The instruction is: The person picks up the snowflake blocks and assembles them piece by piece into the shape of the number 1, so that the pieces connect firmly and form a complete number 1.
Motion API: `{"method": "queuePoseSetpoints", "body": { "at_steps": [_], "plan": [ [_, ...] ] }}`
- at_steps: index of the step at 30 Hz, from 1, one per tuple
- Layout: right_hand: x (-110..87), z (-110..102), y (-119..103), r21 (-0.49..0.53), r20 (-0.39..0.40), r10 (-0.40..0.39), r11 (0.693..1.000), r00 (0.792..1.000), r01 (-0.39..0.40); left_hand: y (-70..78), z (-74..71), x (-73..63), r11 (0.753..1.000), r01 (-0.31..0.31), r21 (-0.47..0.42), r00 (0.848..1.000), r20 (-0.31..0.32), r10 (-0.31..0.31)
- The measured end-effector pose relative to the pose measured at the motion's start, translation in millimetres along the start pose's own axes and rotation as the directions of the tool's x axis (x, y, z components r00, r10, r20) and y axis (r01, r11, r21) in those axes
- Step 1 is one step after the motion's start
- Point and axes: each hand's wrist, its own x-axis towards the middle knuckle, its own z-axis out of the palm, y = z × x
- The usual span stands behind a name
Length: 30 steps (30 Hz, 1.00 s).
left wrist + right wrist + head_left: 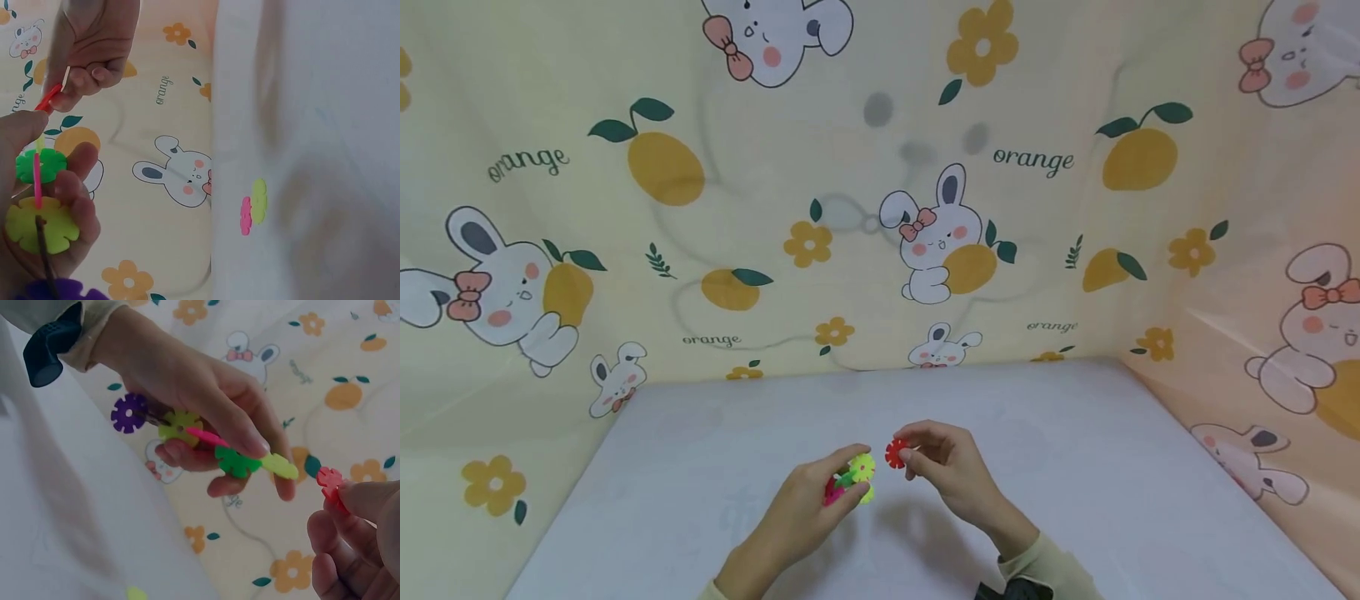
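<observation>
My left hand holds a chain of notched plastic snowflake discs, joined edge to edge. In the right wrist view the chain runs from a purple disc past a dark one seen edge-on to a yellow-green disc. Beyond it come a pink disc, a green disc and a yellow disc at the thumb and fingertips. My right hand pinches a red snowflake disc between thumb and fingers. A small gap separates it from the chain's yellow end in the head view.
A pink disc and a yellow disc lie side by side on the white tabletop. A cloth backdrop printed with rabbits and oranges rises behind and beside the table. A dark strap circles the left wrist.
</observation>
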Motion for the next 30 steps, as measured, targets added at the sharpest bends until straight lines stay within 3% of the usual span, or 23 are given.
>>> {"method": "queuePoseSetpoints", "body": {
  "at_steps": [11, 19, 30],
  "plan": [
    [-4.3, 8.5, -5.4, 0.015, 0.002, -0.013, 1.000, 1.000, 0.013, 2.2, 2.5, -3.7, 0.996, -0.083, -0.037, 0.996, -0.033, 0.082],
    [-5.7, 8.2, -3.1, 0.067, -0.073, -0.007, 0.998, 0.997, 0.012, 5.7, 3.4, -3.6, 0.994, -0.097, -0.046, 0.995, -0.014, 0.097],
    [-7.5, 9.1, -1.0, 0.063, -0.077, -0.018, 0.998, 0.997, 0.023, 4.2, 6.9, -2.9, 0.988, -0.127, -0.091, 0.992, -0.016, 0.126]
  ]
}}
